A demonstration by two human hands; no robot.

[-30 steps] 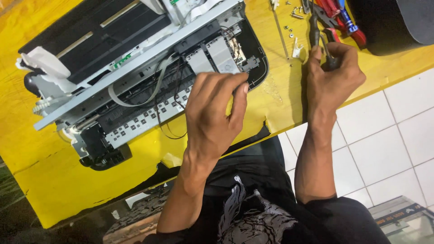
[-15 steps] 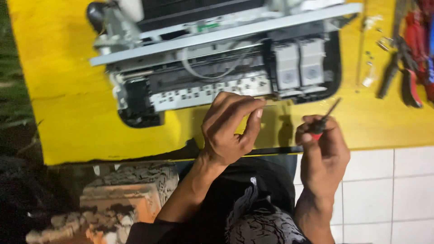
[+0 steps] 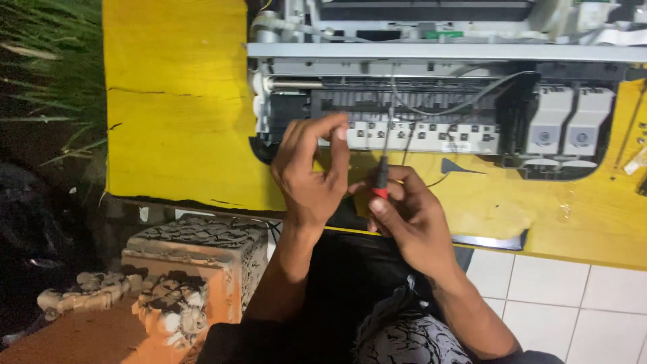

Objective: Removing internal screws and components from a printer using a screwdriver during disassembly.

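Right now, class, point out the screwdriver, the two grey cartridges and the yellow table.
screwdriver [image 3: 381,176], head view, on its dark grip above the red band.
grey cartridges [image 3: 550,120], head view, on the left cartridge's front face.
yellow table [image 3: 175,114], head view, on its bare top.

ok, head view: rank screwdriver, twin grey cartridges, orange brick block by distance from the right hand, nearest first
1. screwdriver: held in the right hand.
2. orange brick block: lower left, on the floor.
3. twin grey cartridges: upper right, inside the printer.
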